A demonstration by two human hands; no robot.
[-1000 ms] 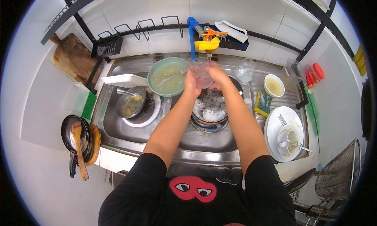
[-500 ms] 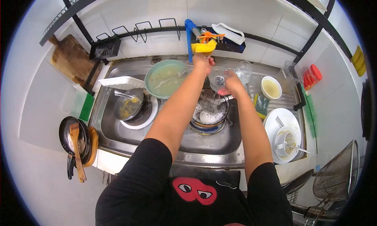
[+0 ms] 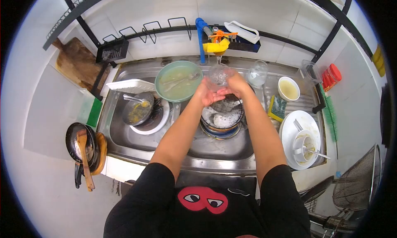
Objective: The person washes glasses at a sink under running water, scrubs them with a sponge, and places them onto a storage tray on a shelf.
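Observation:
Under the tap, my right hand [image 3: 236,83] grips a clear drinking glass [image 3: 218,74] from its right side. A stream of water [image 3: 219,59] falls from the spout into the glass. My left hand [image 3: 209,93] is palm up at the lower left of the glass, fingers stretched out; whether it bears any of the weight I cannot tell. Yellow material [image 3: 216,46] wraps the tap's end, with an orange piece [image 3: 223,34] above it. Directly below my hands, a round wire strainer [image 3: 228,105] and soapy dishes [image 3: 223,120] sit in the right basin.
A green bowl [image 3: 180,82] of cloudy water stands behind the basins. Dirty pans [image 3: 139,112] fill part of the left basin [image 3: 120,136]. On the right are another glass [image 3: 258,74], a sponge [image 3: 277,107], a bowl of liquid [image 3: 288,89] and stacked plates [image 3: 289,126].
My left hand has come down from the tap to the glass and opened. Water now runs from the spout. The glass has moved slightly left and up, under the stream.

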